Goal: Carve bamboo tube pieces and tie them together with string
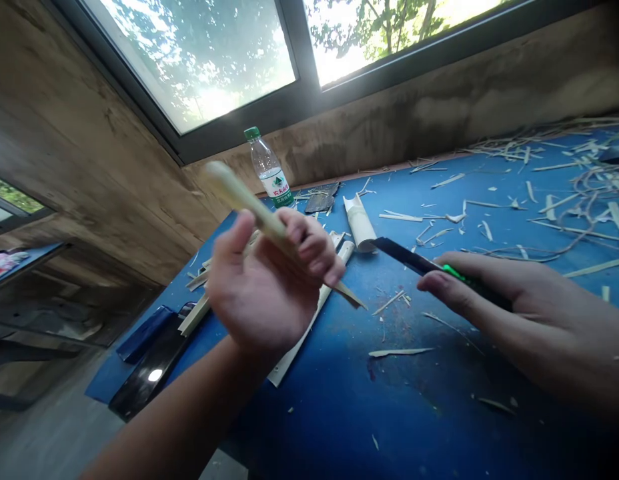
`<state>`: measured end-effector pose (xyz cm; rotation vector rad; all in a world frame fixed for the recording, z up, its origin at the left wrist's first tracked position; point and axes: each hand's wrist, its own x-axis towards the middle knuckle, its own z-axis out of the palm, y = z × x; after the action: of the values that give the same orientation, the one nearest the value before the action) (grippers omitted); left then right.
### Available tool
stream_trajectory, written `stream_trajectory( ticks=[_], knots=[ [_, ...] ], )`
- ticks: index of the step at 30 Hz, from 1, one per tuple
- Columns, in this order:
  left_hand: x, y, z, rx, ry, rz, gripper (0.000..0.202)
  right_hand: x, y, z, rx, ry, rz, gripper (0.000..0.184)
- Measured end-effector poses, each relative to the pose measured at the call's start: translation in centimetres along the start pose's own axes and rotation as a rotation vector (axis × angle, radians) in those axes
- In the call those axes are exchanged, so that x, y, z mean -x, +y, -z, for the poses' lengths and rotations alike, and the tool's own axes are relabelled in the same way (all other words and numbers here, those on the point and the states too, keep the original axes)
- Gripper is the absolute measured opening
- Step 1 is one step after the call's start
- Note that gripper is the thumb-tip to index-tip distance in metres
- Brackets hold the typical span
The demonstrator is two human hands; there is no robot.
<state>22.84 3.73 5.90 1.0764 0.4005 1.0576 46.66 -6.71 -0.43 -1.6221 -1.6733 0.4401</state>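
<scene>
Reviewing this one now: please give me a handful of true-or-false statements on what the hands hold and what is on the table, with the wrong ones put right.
1. The left hand holds a pale stick. True.
2. The right hand holds a knife. True.
3. The knife touches the pale stick. False: there is a gap between them.
4. A clear bottle stands on the blue table. True.
5. The bottle has no cap. False: a green cap is on it.
6. The blue table is bare of scraps. False: scraps lie scattered over it.
</scene>
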Motion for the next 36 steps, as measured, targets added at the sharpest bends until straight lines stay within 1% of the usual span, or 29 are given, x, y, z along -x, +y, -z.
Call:
stream_trajectory(
  ticks=[3, 5, 7, 9, 13, 18, 29, 31, 32, 35, 36],
  knots=[
    [-0.1, -1.3, 0.2, -0.075, -0.119, 0.208, 0.026, 0.2, 0.4, 0.4, -0.178, -0.001, -0.132, 0.044],
    [0.0, -1.8, 0.2, -0.17, -0.206, 0.329, 0.018, 0.4, 0.7, 0.8, -0.258, 0.058, -0.205, 0.045],
    [0.2, -2.0, 0.2, -0.243, -0.25, 0.399, 0.02, 0.4, 0.8, 1.1, -0.278, 0.113, -0.201, 0.045],
    [0.5, -2.1, 0.1, -0.273, -0.272, 0.429, 0.023, 0.3, 0.4, 1.4, -0.255, 0.116, -0.162, 0.043],
    [0.8, -2.1, -0.1, -0.28, -0.296, 0.431, 0.035, 0.1, -0.8, 1.6, -0.194, 0.069, -0.077, 0.042],
    [0.9, -2.2, -0.3, -0.301, -0.23, 0.413, 0.034, 0.3, -1.2, 1.3, -0.113, 0.023, 0.0, 0.045],
    [1.2, -2.6, -0.4, -0.371, -0.187, 0.378, 0.034, 0.4, -1.0, 1.3, -0.061, 0.026, 0.002, 0.05],
    [1.3, -2.7, -0.4, -0.407, -0.189, 0.361, 0.035, 0.3, -1.0, 1.3, -0.132, 0.004, -0.033, 0.051],
    [1.3, -2.7, -0.4, -0.424, -0.194, 0.351, 0.036, 0.3, -1.1, 1.3, -0.218, -0.039, -0.082, 0.052],
    [1.5, -2.7, -0.5, -0.472, -0.213, 0.314, 0.038, 0.3, -1.2, 1.1, -0.601, -0.284, -0.315, 0.059],
    [1.5, -2.7, -0.5, -0.488, -0.216, 0.299, 0.038, 0.2, -1.2, 1.1, -0.677, -0.337, -0.367, 0.062]
  ],
)
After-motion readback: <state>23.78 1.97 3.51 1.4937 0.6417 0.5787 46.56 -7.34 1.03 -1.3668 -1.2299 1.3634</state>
